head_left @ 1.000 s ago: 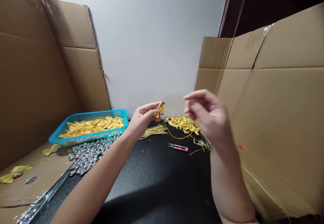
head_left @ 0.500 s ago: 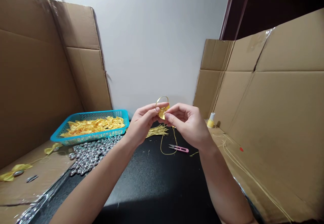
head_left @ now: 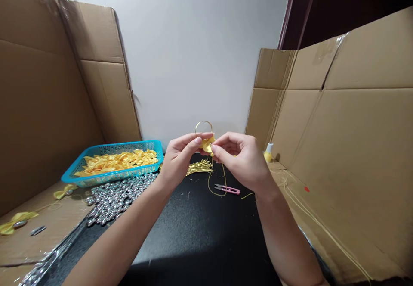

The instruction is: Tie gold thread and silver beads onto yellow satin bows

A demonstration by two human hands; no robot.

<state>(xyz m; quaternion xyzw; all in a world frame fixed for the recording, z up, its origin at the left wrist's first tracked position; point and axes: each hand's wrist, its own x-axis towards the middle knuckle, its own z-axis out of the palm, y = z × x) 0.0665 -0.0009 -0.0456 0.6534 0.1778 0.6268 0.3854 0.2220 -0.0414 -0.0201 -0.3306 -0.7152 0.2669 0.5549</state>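
- Yellow ribbon bow (head_left: 207, 144) sits pinched between the two hands, held up above the far middle of the worktop (head_left: 193, 230), with a gold cord loop (head_left: 204, 123) standing out of its top and a cord tail hanging down to the surface.
- Left hand (head_left: 177, 159) is closed on the bow, thumb and forefinger tips nipping it from the left.
- Right hand (head_left: 241, 159) meets it from the other side, fingertips pressed tight on the same bow, the other fingers curled in.
- The worktop is black and matte; pink snips (head_left: 227, 188) lie just below the hands, near a bundle of gold cords (head_left: 198, 166).
- A blue basket (head_left: 112, 176) of yellow ribbon pieces (head_left: 119, 160) stands at far left, with a heap of silver pieces (head_left: 112, 195) in front of it.
- Cardboard sheets (head_left: 355, 148) fence both sides; a plain white wall (head_left: 193, 53) closes the back.
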